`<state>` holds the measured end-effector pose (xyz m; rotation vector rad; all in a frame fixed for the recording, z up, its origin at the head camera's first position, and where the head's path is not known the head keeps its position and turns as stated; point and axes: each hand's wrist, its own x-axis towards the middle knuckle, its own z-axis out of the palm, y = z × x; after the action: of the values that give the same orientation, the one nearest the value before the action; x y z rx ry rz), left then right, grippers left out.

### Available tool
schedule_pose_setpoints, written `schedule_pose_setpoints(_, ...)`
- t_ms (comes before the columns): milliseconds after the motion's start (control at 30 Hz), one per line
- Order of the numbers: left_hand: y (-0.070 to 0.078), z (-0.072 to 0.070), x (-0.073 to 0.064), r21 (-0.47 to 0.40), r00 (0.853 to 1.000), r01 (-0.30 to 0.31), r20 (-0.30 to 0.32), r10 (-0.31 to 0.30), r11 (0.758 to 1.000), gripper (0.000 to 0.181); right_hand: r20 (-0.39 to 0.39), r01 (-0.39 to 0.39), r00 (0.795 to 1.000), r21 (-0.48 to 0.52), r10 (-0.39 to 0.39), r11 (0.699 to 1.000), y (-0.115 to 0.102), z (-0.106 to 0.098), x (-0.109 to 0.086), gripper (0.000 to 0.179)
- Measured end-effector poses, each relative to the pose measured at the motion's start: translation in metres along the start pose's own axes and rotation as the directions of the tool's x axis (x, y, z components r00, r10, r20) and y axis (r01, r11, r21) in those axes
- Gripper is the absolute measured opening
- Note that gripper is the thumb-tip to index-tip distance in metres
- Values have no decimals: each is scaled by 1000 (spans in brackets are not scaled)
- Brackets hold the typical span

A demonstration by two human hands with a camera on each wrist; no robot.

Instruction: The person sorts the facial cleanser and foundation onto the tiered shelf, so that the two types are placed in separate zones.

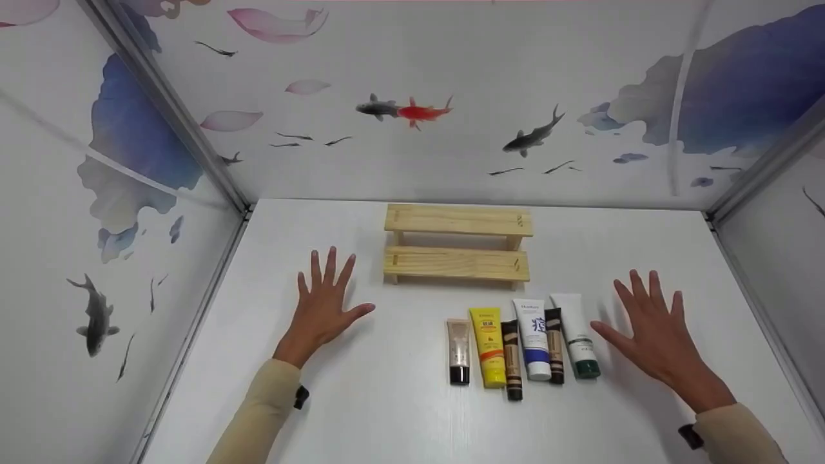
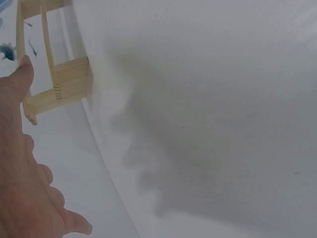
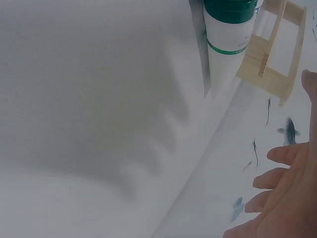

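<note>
My left hand (image 1: pixel 322 311) hovers with fingers spread over the table, to the left of a two-step wooden rack (image 1: pixel 456 263). On the other side, my right hand (image 1: pixel 659 335) is spread too, its thumb beside a white tube with a green cap (image 1: pixel 575 335). Neither hand holds anything. Left of that tube lie a slim brown tube (image 1: pixel 554 345), a white tube with a blue band (image 1: pixel 532 338), another slim brown tube (image 1: pixel 512 361), a yellow tube (image 1: pixel 488 348) and a small beige tube with a black cap (image 1: pixel 458 351). All the caps point toward me.
The white table (image 1: pixel 374 412) is enclosed by a back wall (image 1: pixel 451 161) and side walls printed with fish, petals and blue leaves. Metal posts (image 1: pixel 225 167) stand at the corners. The rack sits close to the back wall.
</note>
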<state>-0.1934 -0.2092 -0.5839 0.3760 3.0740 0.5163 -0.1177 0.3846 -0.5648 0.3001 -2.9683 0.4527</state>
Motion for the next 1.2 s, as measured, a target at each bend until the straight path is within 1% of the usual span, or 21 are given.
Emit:
schedule_pose_setpoints(167, 0, 7, 2, -68, 1000, 1, 18, 0, 998, 109, -35, 23, 999, 3, -23, 1000, -2, 4, -1, 91)
schedule_pose_setpoints(433, 5, 21, 2, -165, 1000, -5, 19, 8, 986, 107, -70, 30, 997, 49, -27, 998, -8, 11, -2, 83)
schedule_pose_setpoints(633, 8, 31, 3, -222, 1000, 8, 10, -6, 975, 106, -118, 63, 991, 56, -56, 996, -13, 17, -2, 73)
schedule_pose_setpoints(767, 9, 38, 3, -242, 1000, 22, 0, -22, 970, 106, -141, 82, 987, 57, -73, 995, -14, 23, -3, 69)
schedule_pose_setpoints(933, 14, 42, 3, -281, 999, 40, -9, -44, 959, 104, -162, 98, 983, 60, -87, 993, -16, 32, -2, 66)
schedule_pose_setpoints(1067, 20, 45, 6, -345, 998, 59, -3, -65, 937, 105, -158, 87, 984, 44, -79, 995, -19, 35, -2, 67)
schedule_pose_setpoints(1200, 26, 50, 10, -442, 995, 80, -11, -94, 893, 105, -146, 55, 988, 48, -48, 997, -21, 37, -3, 65)
